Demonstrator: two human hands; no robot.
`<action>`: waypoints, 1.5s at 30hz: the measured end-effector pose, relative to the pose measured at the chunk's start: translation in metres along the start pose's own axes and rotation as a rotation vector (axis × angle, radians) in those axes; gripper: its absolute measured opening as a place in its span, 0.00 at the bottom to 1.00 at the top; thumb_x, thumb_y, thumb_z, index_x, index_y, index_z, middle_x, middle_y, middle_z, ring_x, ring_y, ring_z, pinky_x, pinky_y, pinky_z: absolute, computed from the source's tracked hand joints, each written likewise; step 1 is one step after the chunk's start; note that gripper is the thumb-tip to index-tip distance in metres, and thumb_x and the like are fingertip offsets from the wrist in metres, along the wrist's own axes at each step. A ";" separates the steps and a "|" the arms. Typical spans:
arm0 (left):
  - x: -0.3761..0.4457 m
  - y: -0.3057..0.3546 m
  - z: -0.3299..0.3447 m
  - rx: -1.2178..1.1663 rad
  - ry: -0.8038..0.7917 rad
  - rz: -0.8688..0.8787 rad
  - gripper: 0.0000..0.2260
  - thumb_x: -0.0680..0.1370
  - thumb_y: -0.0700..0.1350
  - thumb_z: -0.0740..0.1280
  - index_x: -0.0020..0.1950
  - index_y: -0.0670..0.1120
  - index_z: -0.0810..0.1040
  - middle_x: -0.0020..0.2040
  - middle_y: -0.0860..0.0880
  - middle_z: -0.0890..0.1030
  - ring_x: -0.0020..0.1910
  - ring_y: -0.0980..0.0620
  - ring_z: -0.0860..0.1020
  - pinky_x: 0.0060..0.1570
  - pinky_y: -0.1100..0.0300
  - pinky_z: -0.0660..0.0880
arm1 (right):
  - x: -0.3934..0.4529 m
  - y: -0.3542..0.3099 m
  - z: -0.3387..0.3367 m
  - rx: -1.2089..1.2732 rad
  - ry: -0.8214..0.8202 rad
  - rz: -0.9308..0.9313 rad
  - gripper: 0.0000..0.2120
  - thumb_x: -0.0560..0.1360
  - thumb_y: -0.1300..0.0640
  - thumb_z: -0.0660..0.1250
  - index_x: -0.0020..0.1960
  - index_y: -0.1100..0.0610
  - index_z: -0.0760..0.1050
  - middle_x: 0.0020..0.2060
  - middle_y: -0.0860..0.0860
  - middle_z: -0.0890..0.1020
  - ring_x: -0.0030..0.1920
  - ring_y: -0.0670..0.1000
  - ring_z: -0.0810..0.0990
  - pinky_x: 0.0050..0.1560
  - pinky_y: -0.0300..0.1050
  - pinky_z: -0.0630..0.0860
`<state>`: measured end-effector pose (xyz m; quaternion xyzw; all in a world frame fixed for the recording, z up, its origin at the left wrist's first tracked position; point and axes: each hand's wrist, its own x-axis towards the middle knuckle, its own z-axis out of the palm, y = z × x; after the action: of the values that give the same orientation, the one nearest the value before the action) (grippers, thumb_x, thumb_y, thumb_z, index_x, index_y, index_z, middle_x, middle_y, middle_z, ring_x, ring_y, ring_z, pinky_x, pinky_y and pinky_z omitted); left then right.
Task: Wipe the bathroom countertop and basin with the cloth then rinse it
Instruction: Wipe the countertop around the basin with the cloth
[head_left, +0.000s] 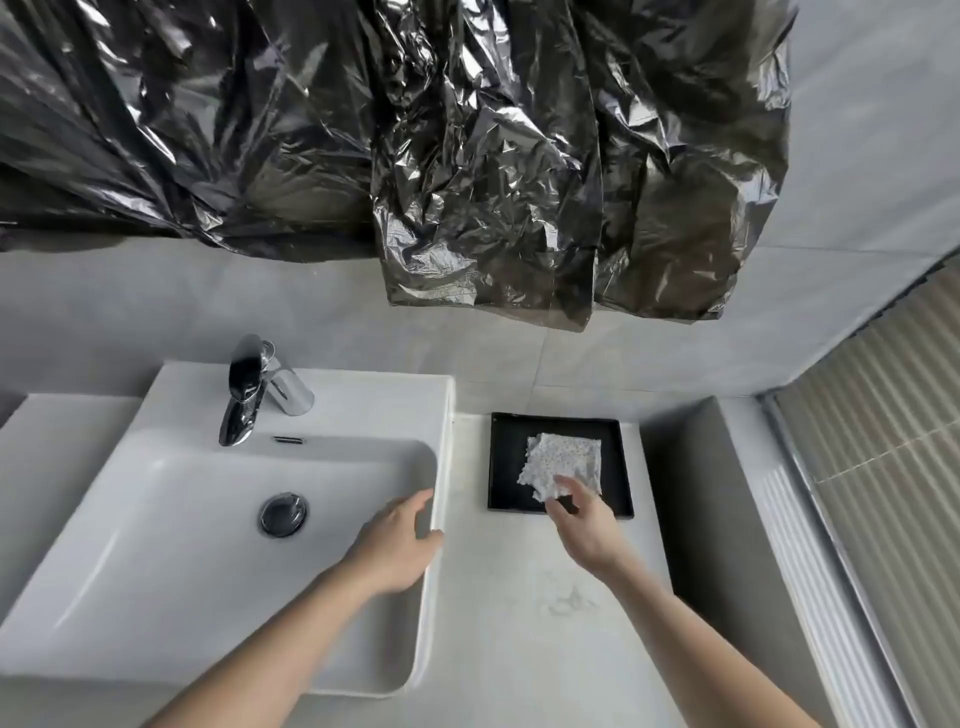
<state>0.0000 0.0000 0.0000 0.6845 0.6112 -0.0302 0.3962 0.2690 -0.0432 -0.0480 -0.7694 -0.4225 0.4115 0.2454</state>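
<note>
A white speckled cloth (563, 460) lies folded in a black square tray (506, 467) on the pale countertop (519, 623), right of the white basin (208, 519). My right hand (584, 522) reaches over the tray's front edge, and its fingertips touch the cloth's near corner; whether they pinch it I cannot tell. My left hand (397, 543) rests flat on the basin's right rim with fingers spread, holding nothing. A chrome tap (249, 389) stands at the basin's back, and a chrome drain plug (283, 514) sits in its floor.
Crumpled black plastic sheeting (467, 156) hangs over the wall above the counter. A grey ledge (701, 493) borders the countertop on the right, with a ribbed glass partition (883, 467) beyond it. A faint smudge (566, 597) marks the countertop near my right forearm.
</note>
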 end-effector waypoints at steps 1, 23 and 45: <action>0.005 0.000 0.003 0.024 -0.016 -0.006 0.31 0.78 0.56 0.61 0.81 0.56 0.57 0.75 0.53 0.70 0.68 0.46 0.74 0.69 0.52 0.68 | 0.013 0.001 0.003 -0.077 0.024 -0.024 0.24 0.81 0.48 0.64 0.76 0.50 0.70 0.73 0.49 0.74 0.64 0.50 0.76 0.62 0.44 0.70; 0.022 -0.011 0.031 -0.021 0.076 -0.076 0.34 0.79 0.42 0.64 0.80 0.61 0.55 0.75 0.57 0.67 0.64 0.45 0.75 0.67 0.51 0.71 | 0.107 0.032 0.014 -0.498 0.177 -0.124 0.20 0.77 0.64 0.59 0.59 0.45 0.80 0.55 0.48 0.82 0.56 0.56 0.78 0.54 0.51 0.74; -0.171 -0.062 0.057 -0.235 -0.041 0.058 0.06 0.78 0.50 0.68 0.51 0.60 0.83 0.49 0.71 0.77 0.42 0.60 0.80 0.42 0.71 0.74 | -0.116 0.081 0.007 0.143 0.312 0.080 0.06 0.82 0.50 0.62 0.51 0.45 0.78 0.39 0.45 0.84 0.41 0.51 0.83 0.43 0.49 0.78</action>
<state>-0.0714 -0.1756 0.0194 0.6499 0.5823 0.0389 0.4869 0.2641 -0.1842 -0.0613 -0.8206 -0.3181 0.3256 0.3455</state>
